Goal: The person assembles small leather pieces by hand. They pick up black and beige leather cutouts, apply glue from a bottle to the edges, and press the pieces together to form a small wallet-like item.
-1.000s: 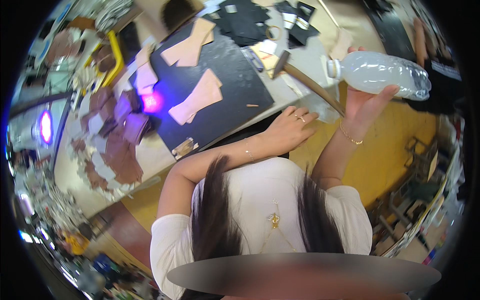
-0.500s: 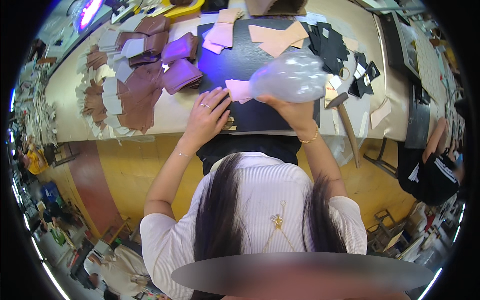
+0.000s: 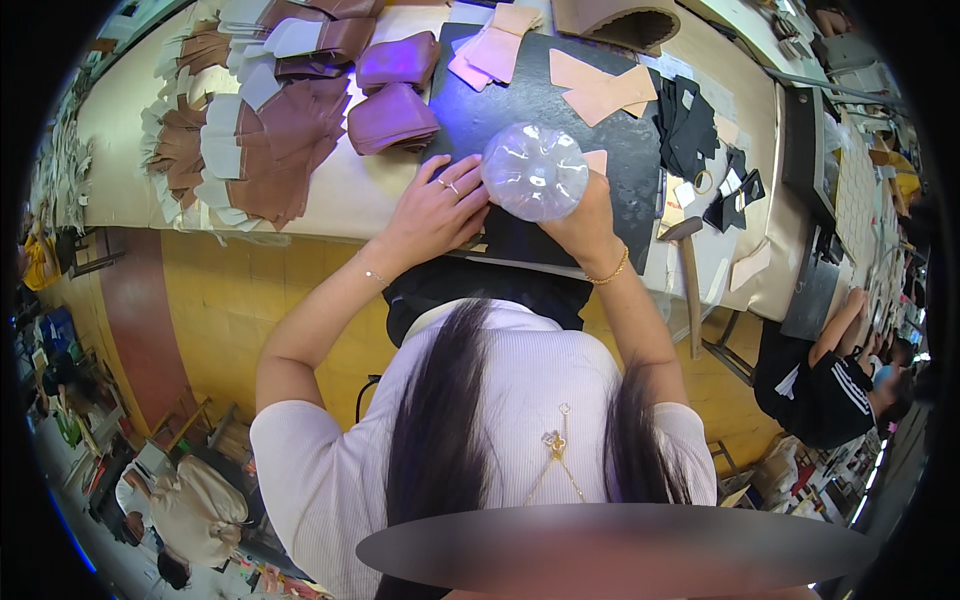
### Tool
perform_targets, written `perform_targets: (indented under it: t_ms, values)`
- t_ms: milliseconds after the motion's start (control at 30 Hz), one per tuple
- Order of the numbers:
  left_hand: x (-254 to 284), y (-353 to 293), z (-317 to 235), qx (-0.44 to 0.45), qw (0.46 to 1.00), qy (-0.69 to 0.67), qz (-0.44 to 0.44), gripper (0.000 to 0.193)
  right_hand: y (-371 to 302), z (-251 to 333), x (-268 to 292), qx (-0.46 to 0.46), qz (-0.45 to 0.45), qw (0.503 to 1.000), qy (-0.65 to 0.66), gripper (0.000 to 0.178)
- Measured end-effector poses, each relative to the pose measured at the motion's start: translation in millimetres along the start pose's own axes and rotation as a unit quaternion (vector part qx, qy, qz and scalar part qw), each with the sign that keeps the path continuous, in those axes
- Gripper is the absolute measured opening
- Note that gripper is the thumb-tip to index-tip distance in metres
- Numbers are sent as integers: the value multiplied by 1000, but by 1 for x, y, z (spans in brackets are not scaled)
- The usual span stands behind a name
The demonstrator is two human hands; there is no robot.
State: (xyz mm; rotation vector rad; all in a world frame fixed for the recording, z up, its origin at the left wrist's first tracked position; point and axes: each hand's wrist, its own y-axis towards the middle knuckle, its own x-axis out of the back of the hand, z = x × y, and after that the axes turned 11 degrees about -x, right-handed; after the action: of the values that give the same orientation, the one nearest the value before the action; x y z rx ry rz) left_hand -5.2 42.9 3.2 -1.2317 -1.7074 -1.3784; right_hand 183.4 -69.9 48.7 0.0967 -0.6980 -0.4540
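My right hand [image 3: 585,215] grips a clear plastic bottle [image 3: 535,170], raised so that its ribbed base faces the camera. My left hand [image 3: 435,210] rests flat with fingers apart on the table edge, next to the dark cutting mat [image 3: 560,120]. A pale pink leather piece [image 3: 597,160] peeks out just right of the bottle. More pink pieces [image 3: 600,90] lie farther back on the mat.
Brown and purple leather pieces [image 3: 290,120] are stacked on the beige table [image 3: 340,205] at the left. Black cut pieces [image 3: 690,120] lie at the right, with a hammer [image 3: 690,280] near the table's edge. A seated person in black [image 3: 815,385] is at the right.
The bottle has tilted from lying sideways over the mat to base-up toward the camera. My left hand slid right, closer to the bottle. The view shifted.
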Motion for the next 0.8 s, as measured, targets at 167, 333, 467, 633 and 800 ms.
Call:
perform_targets:
  t_ms: [167,333,467,633,800]
  values:
    - [0,0,-4,0,1000,14,-2,28,-4,-6,10,6,16,1000,-22,36]
    - [-9,0,-2,1,999,42,-15,30,-18,-11,59,-29,7,996,-84,38]
    - [-16,-3,0,3,998,31,-54,30,-28,-11,81,-111,-29,993,-40,42]
    - [-14,-5,-1,0,999,27,-44,29,-14,-16,32,-16,-55,998,-12,41]
    - [-10,-4,-3,2,999,36,-33,29,-25,-28,16,4,54,992,-113,42]
